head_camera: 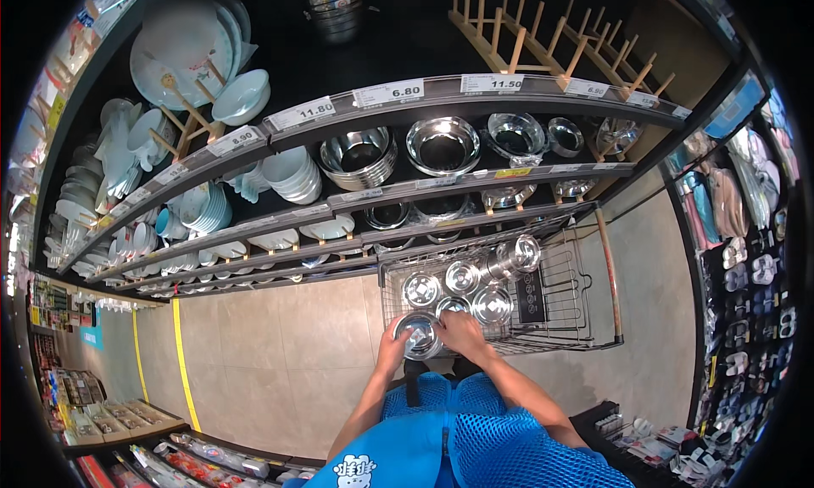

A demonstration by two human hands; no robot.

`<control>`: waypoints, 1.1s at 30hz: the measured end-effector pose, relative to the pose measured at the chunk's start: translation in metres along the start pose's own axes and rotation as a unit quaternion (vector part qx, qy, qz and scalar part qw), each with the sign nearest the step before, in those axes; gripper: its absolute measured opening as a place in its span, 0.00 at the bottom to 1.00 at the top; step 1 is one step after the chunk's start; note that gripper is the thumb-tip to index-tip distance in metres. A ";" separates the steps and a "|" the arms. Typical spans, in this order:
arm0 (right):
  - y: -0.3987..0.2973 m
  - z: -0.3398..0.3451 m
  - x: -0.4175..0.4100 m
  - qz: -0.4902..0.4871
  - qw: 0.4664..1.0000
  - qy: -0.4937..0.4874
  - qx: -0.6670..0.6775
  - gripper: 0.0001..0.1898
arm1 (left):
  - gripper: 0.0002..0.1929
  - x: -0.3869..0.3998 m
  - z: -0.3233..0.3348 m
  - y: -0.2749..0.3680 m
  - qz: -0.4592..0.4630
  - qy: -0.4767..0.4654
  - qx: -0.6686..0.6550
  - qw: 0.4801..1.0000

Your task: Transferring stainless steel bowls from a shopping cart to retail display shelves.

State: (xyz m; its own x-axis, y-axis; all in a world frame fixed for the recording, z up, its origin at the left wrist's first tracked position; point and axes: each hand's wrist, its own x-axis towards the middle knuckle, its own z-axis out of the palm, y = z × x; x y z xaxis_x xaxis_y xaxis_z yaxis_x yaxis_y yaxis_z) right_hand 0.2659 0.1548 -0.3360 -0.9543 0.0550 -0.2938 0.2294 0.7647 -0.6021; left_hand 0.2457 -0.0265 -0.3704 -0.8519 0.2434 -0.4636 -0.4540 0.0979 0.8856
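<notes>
My left hand [393,349] grips the left rim of a shiny stainless-steel bowl [420,347], its thumb over the inside. A small clear plastic-like piece or label shows in this bowl. My right hand [465,333] is curled at the bowl's right rim, its fingertips partly hidden. The bowl is at the near side of a wire shopping cart [572,307]. Inside the cart stand several stainless-steel vessels, among them a round one [421,289], another [492,304] and a stack lying on its side [509,259]. One more steel bowl [453,305] is partly covered by my right hand.
Ahead runs a tiered black shelf [375,198] with price tags, steel basins [443,146], white bowls [292,173] and plates [184,55]. Wooden peg racks [515,49] jut from the upper shelf. Slippers [738,329] hang at the right. A low display [121,418] stands behind left.
</notes>
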 end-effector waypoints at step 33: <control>0.126 0.140 0.010 0.311 0.912 -0.189 0.189 0.15 | 0.16 -0.043 -0.029 -0.017 -0.158 0.112 -0.077 0.978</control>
State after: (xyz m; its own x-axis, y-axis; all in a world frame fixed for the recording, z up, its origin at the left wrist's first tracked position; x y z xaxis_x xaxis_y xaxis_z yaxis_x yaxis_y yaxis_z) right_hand 0.3124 0.1616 -0.5184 -0.4989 0.1227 -0.8580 0.8218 0.3812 -0.4233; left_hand 0.2828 -0.0670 -0.3663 -0.6913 0.0049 -0.7225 -0.7225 -0.0167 0.6912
